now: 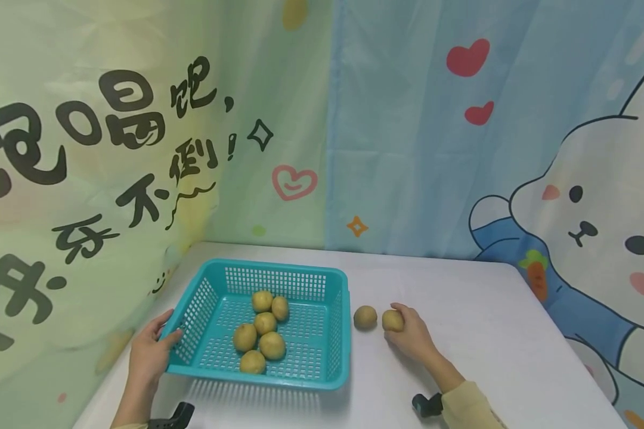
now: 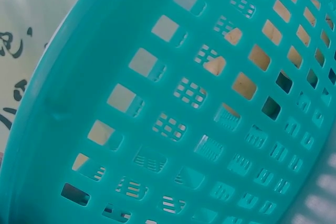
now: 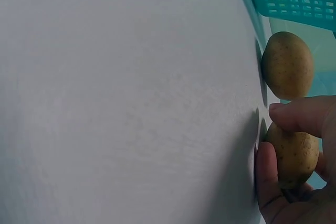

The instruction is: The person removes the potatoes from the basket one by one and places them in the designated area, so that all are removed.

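A teal plastic basket with perforated walls stands on the table, holding several potatoes. My left hand grips the basket's left side, its thumb over the rim. Only the perforated basket wall fills the left wrist view, with the left hand hidden there. To the right of the basket, my right hand holds a potato between thumb and fingers, low over the table. Another potato lies between that hand and the basket's right wall.
The white table runs back to a printed curtain, which also hangs along the left side. Each wrist carries a dark strapped-on device, such as the black one at the right wrist.
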A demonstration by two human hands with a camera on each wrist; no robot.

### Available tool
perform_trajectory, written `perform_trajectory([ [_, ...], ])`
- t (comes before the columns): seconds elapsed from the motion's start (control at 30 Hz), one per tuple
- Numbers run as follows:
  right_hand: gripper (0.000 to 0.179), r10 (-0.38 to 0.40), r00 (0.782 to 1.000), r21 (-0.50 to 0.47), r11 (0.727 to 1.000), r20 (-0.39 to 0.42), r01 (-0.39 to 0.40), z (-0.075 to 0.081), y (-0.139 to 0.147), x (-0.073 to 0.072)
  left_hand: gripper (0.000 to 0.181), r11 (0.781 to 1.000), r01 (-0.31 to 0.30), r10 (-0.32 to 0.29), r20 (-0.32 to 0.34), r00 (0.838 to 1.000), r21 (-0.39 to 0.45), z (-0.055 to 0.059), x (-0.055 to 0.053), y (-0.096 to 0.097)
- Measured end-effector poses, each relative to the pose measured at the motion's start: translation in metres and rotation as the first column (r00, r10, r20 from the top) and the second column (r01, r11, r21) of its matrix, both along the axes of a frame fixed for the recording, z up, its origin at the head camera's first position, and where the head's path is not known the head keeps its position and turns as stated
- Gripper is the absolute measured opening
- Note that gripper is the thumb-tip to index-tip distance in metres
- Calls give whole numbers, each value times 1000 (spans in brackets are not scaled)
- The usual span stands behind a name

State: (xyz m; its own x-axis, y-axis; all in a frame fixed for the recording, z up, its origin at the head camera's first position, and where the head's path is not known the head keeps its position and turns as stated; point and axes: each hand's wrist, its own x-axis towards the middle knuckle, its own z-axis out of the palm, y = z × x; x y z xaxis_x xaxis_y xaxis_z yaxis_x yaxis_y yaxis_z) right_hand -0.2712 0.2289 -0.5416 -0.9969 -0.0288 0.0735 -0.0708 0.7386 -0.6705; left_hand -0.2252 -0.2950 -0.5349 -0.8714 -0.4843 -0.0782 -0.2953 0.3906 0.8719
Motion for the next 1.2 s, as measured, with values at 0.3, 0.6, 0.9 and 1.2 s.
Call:
perform_trajectory([
  [0.3, 72, -20, 999, 4, 1000, 29, 20, 1, 6, 10, 61, 999, 21, -22, 8, 1000, 47, 12, 9, 3],
  [0.6, 69, -79, 996, -46, 996, 50, 81, 19, 19, 23, 57, 1000, -20, 21, -48, 999, 9, -33, -9, -12],
  [0.9, 55, -124, 992, -228, 966, 4, 122, 61, -6, 27, 56, 999, -18, 15, -75, 997, -47, -32, -17, -7],
  [1.2, 35, -89, 986, -391, 920, -141, 27, 83, -67, 26, 57, 998, -30, 27, -59, 998, -62, -37, -17, -13],
])
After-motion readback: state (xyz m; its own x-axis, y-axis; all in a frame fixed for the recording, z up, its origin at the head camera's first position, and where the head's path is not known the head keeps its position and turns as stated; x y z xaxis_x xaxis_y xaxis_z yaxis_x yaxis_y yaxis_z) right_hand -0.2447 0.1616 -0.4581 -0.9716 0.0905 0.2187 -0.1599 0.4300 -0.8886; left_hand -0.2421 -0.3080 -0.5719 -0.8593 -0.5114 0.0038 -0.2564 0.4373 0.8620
